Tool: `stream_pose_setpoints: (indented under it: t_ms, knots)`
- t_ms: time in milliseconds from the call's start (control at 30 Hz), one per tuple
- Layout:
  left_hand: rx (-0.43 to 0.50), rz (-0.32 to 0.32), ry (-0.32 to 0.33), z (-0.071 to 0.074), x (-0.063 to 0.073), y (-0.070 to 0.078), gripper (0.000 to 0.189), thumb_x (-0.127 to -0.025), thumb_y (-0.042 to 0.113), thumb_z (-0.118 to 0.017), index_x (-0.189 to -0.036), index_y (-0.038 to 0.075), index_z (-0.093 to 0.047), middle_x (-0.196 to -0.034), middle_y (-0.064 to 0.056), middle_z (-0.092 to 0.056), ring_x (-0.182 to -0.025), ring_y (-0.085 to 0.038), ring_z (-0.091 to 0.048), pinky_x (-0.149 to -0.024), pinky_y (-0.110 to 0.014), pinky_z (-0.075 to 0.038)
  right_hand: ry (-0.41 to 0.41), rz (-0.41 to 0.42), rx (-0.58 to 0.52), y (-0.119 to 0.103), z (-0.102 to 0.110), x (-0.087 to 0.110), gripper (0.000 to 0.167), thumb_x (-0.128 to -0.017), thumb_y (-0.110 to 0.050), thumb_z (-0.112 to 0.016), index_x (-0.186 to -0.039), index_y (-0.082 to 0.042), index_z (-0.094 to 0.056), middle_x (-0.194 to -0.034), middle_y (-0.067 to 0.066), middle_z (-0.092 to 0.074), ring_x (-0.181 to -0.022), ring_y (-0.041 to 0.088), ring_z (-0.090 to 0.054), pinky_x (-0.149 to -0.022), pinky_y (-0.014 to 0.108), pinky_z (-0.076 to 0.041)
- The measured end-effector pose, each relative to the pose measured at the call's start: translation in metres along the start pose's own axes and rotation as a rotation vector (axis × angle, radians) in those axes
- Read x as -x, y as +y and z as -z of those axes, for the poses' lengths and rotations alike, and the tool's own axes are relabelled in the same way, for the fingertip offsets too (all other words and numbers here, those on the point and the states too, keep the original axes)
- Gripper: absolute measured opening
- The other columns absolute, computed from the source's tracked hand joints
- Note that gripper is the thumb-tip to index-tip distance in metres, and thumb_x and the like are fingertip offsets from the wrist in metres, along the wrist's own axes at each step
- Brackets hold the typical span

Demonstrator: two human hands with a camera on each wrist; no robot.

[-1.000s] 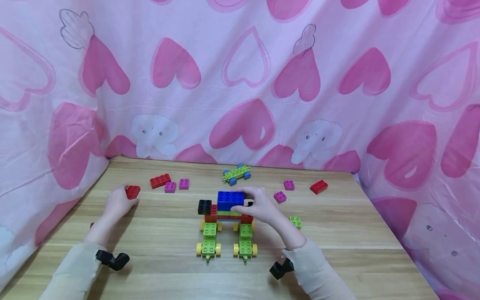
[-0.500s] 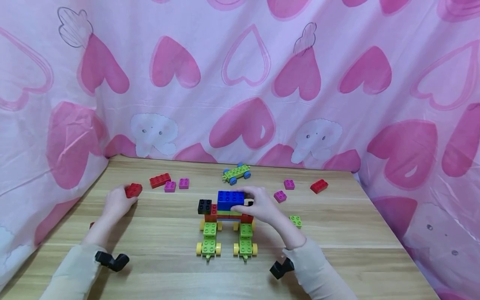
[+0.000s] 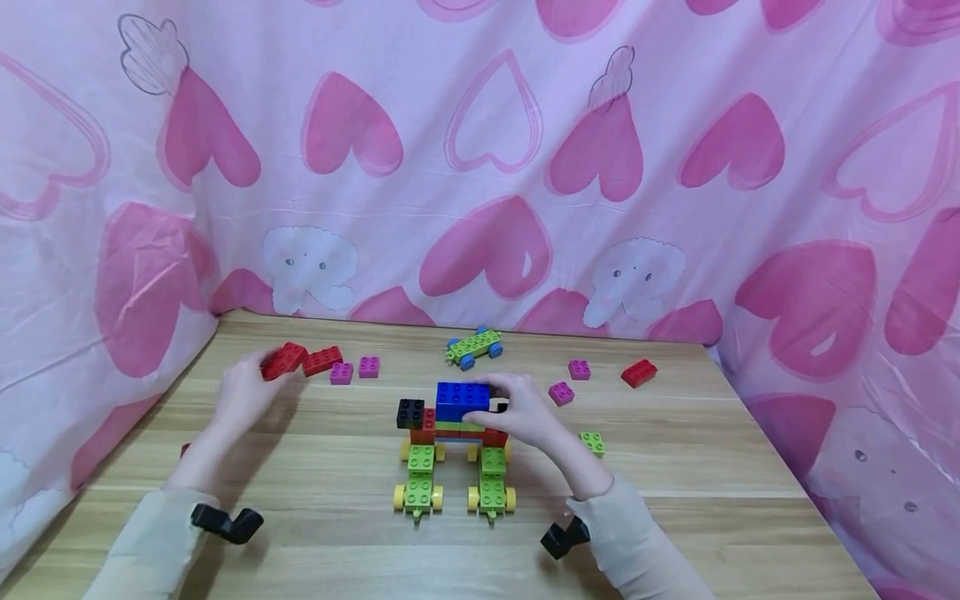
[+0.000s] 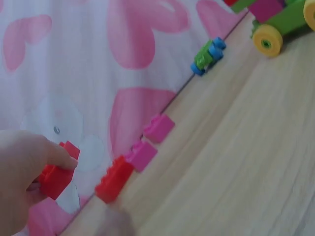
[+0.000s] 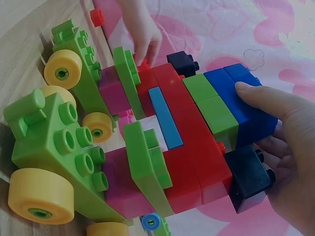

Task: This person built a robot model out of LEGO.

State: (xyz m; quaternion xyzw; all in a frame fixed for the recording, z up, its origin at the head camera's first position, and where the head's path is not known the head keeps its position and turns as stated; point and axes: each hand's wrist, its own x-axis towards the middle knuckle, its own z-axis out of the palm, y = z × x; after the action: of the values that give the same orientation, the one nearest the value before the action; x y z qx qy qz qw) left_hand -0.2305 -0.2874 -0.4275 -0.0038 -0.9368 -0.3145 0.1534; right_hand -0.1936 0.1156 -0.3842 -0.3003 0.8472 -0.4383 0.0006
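My left hand [image 3: 251, 387] pinches a red brick [image 3: 285, 360] and holds it raised off the table at the far left, as the left wrist view also shows. In the middle stands a built model [image 3: 457, 429] of red, green, black and magenta bricks on two green wheeled bases [image 3: 418, 492] with yellow wheels. Blue bricks [image 5: 236, 108] form its top. My right hand [image 3: 525, 412] grips them from the right side, thumb on the near face [image 5: 280, 103]; the other fingers are partly hidden behind.
Near the held brick lie another red brick [image 3: 322, 361] and two magenta bricks [image 3: 341, 373]. A green car base [image 3: 474, 346] with blue wheels stands at the back. Two more magenta bricks [image 3: 561, 393], a red one [image 3: 639, 373] and a green one [image 3: 592, 444] lie right.
My left hand has lifted the red brick and moved it away from me and to the right, towards the other red brick. My right hand and the model have stayed put.
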Motion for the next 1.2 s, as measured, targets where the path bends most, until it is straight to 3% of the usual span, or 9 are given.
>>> stream_pose_setpoints:
  t_ms: [233, 333, 567, 900, 1033, 1200]
  knots:
    - [0.041, -0.142, 0.071, 0.002, -0.002, 0.029, 0.048, -0.085, 0.006, -0.071, -0.128, -0.009, -0.056, -0.115, -0.035, -0.06, -0.087, -0.041, -0.06, -0.077, -0.052, -0.049, -0.017, 0.01, 0.033, 0.001, 0.002, -0.001, 0.042, -0.084, -0.02, -0.078, -0.121, -0.004, -0.065, -0.112, 0.011, -0.072, -0.101, 0.024, -0.069, -0.087, 0.035, -0.058]
    - [0.059, -0.197, 0.086, 0.002, -0.002, 0.044, 0.046, -0.085, 0.004, -0.071, -0.127, -0.008, -0.057, -0.114, -0.032, -0.063, -0.091, -0.04, -0.06, -0.077, -0.05, -0.048, -0.021, 0.01, 0.046, 0.002, 0.003, -0.002, 0.043, -0.084, -0.02, -0.078, -0.122, -0.005, -0.065, -0.113, 0.011, -0.072, -0.101, 0.024, -0.069, -0.088, 0.035, -0.058]
    - [0.092, -0.293, 0.038, 0.005, 0.004, 0.081, 0.046, -0.087, 0.004, -0.069, -0.13, -0.006, -0.056, -0.122, -0.03, -0.06, -0.101, -0.044, -0.059, -0.085, -0.059, -0.05, -0.027, 0.018, 0.046, 0.002, 0.003, -0.003, 0.044, -0.084, -0.022, -0.078, -0.123, -0.006, -0.064, -0.115, 0.011, -0.071, -0.103, 0.023, -0.069, -0.09, 0.036, -0.057]
    - [0.142, -0.385, -0.039, 0.012, 0.014, 0.129, 0.048, -0.089, 0.007, -0.069, -0.134, 0.002, -0.056, -0.132, -0.025, -0.057, -0.111, -0.041, -0.057, -0.087, -0.057, -0.053, -0.032, 0.043, 0.025, 0.004, 0.004, -0.004, 0.045, -0.086, -0.021, -0.076, -0.125, -0.004, -0.063, -0.118, 0.012, -0.07, -0.104, 0.024, -0.069, -0.092, 0.037, -0.056]
    - [0.168, -0.416, -0.04, 0.014, 0.019, 0.143, 0.047, -0.089, 0.008, -0.07, -0.134, 0.004, -0.057, -0.131, -0.021, -0.059, -0.112, -0.038, -0.057, -0.083, -0.052, -0.056, -0.027, 0.056, 0.01, 0.002, 0.005, -0.007, 0.045, -0.086, -0.02, -0.076, -0.126, -0.004, -0.063, -0.122, 0.013, -0.068, -0.109, 0.026, -0.067, -0.093, 0.038, -0.056]
    - [0.224, -0.45, -0.035, 0.013, 0.021, 0.156, 0.046, -0.089, 0.009, -0.071, -0.133, 0.007, -0.059, -0.129, -0.017, -0.061, -0.108, -0.033, -0.06, -0.069, -0.039, -0.061, -0.003, 0.099, -0.014, -0.002, 0.007, -0.012, 0.044, -0.087, -0.017, -0.075, -0.127, -0.005, -0.061, -0.121, 0.014, -0.068, -0.113, 0.025, -0.065, -0.099, 0.038, -0.052]
